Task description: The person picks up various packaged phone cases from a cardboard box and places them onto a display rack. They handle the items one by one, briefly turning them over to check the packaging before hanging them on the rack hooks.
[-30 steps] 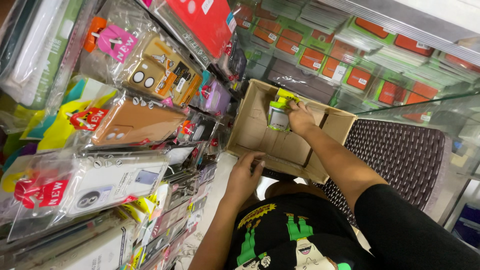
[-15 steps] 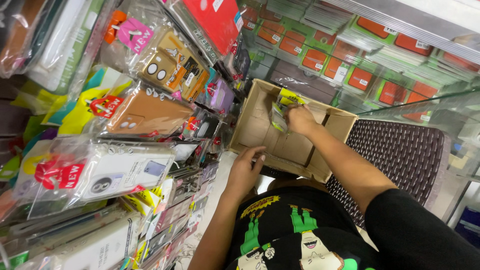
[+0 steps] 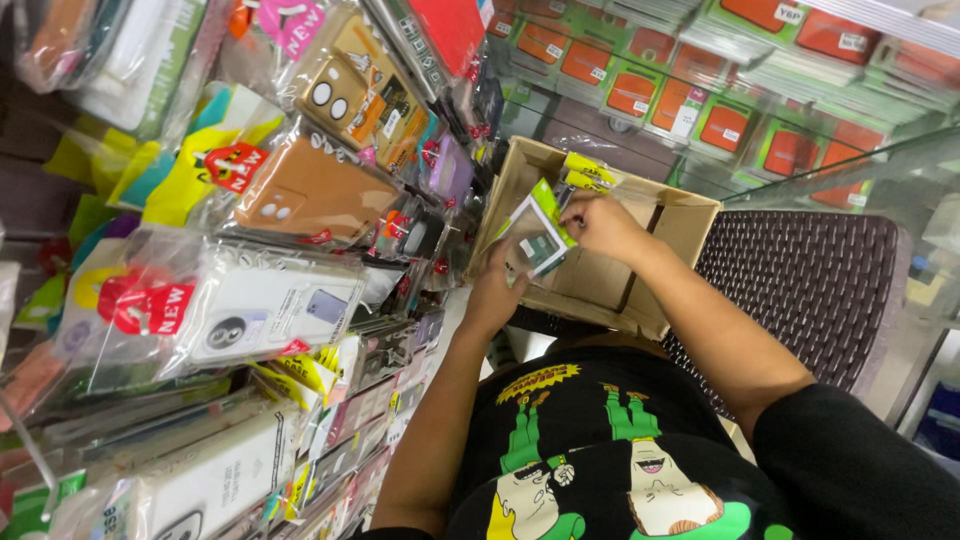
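Head view: flat clear-and-green packet (image 3: 538, 235) held up over the near-left corner of the open cardboard box (image 3: 690, 225). Packet sits between both hands, right in front of the body at about 12 o'clock. Long axis runs roughly 11 to 5 o'clock, tilted, face toward the camera.

Left hand (image 3: 497, 290) is at the packet's 7 o'clock, fingers closed on its lower-left edge from below and behind. Right hand (image 3: 600, 225) is at the packet's 3 o'clock, fingers curled, touching its upper-right edge; exact pinch hidden behind the packet, so I cannot tell how firm that grip is. Both hands equally near; the left carries it more plainly.

More yellow-green packets (image 3: 588, 172) stand inside the box at 1 o'clock from the held one, just beyond the right hand. Box rests on a dark woven chair seat (image 3: 810, 290). Wall of hanging phone cases (image 3: 300, 190) fills 9 o'clock. Green-and-orange packages (image 3: 720, 110) are racked at 1 o'clock, well apart.
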